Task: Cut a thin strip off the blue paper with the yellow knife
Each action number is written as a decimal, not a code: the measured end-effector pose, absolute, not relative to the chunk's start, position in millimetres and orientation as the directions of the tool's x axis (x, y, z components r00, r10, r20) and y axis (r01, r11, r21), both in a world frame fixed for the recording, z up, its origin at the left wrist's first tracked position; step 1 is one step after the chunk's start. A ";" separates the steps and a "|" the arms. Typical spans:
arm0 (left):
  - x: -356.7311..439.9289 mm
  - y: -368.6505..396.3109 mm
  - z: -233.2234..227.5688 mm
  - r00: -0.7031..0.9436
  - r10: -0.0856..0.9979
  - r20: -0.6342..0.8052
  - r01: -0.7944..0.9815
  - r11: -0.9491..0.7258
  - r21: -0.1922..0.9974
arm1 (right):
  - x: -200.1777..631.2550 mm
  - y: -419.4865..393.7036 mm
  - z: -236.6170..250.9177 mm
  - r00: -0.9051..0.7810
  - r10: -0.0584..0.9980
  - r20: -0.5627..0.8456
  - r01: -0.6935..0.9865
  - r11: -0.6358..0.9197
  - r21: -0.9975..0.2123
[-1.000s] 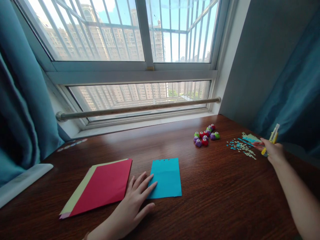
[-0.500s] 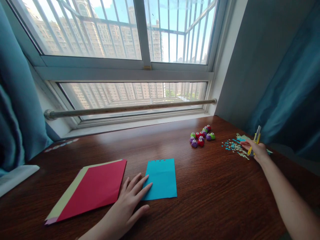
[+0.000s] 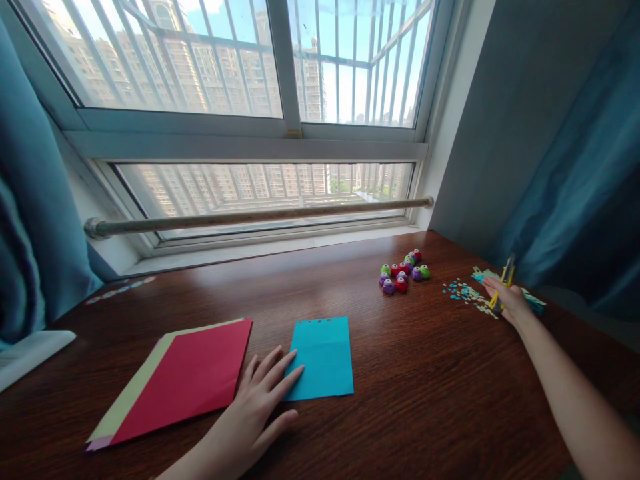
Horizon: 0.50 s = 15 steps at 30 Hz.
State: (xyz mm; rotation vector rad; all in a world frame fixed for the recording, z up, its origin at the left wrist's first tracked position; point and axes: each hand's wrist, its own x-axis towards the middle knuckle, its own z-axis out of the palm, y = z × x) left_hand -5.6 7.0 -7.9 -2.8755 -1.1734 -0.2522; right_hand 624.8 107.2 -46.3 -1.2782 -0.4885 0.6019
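Observation:
My left hand (image 3: 263, 400) lies flat with fingers spread, its fingertips on the left edge of a blue sheet of paper (image 3: 325, 360). Small notches run along that sheet's top edge. At the far right of the table, my right hand (image 3: 513, 301) is closed around what looks like a yellow and grey hand-held hole punch (image 3: 508, 272), tilted upward; the fingers hide part of it. Beside that hand are scattered tiny blue and pale green paper bits (image 3: 465, 291), with larger paper scraps (image 3: 535, 301) behind the wrist.
Left of my left hand lies a stack of coloured paper (image 3: 193, 380), red on top. Several red, green and purple toy balls with eye-like spots (image 3: 401, 272) sit towards the back right. A white object (image 3: 37, 353) rests at the left edge. A rail (image 3: 260, 217) crosses the window.
My right hand has shifted slightly left with the tool, which has turned a little, and more scraps show behind the wrist. My left hand stays on the blue sheet.

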 end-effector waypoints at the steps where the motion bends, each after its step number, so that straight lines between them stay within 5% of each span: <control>1: -5.4 7.1 -8.0 0.703 0.692 0.164 0.696 -0.716 0.042 | 624.0 107.6 -45.9 0.762 0.648 0.017 -0.137 0.186 -0.973; 8: -4.3 6.7 -7.9 0.701 0.693 0.167 0.696 -0.716 0.047 | 608.9 100.6 -26.0 0.737 0.676 0.024 -0.067 0.108 -0.992; 15: -4.3 8.3 -8.9 0.701 0.701 0.133 0.704 -0.710 0.031 | 621.3 76.8 -15.8 0.716 0.672 -0.189 0.099 -0.366 -0.926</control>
